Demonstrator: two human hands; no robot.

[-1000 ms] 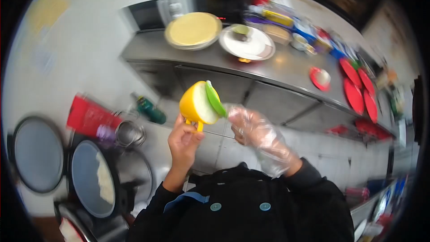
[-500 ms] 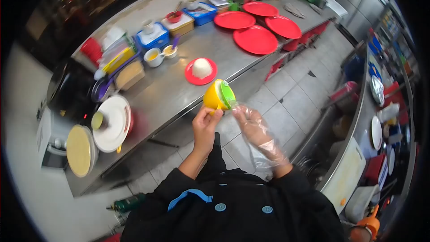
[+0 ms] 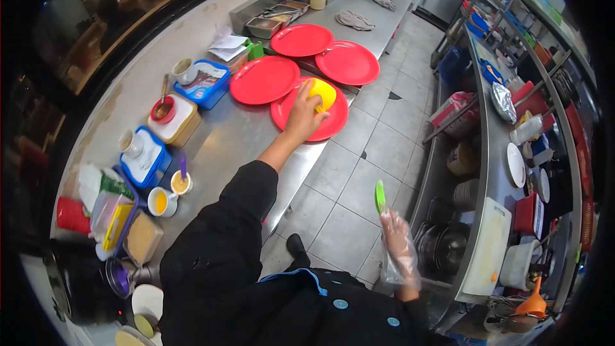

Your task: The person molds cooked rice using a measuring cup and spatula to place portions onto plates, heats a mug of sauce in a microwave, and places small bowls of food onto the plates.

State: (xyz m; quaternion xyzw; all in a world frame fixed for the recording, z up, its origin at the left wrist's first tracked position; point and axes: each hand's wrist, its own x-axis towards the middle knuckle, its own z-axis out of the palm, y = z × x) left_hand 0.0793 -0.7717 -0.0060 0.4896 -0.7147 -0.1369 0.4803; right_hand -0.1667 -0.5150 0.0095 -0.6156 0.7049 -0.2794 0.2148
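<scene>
My left hand [image 3: 302, 115] is wrapped around a yellow cup [image 3: 323, 94], which is tipped over the nearest red plate [image 3: 333, 127]. Whether its rim touches the plate, I cannot tell. In my right hand [image 3: 400, 247], which wears a clear plastic glove, is a bright green rice paddle [image 3: 380, 196], held out over the floor to the right of the counter. White bits cling to the gloved fingers. Other red plates [image 3: 264, 80] lie close by, some overlapping.
Along the wall side of the steel counter [image 3: 237, 134] stand blue tubs [image 3: 146, 157], a red bowl [image 3: 163, 109] and a white cup with yellow contents [image 3: 162, 202]. A shelf to the right holds a cutting board [image 3: 487, 247] and a white plate [image 3: 516, 165]. Tiled floor [image 3: 346, 173] runs between.
My left hand has carried the yellow cup forward to the nearest red plate. The paddle has come away from the cup's mouth, moving right. The small plate with the white mound is no longer visible.
</scene>
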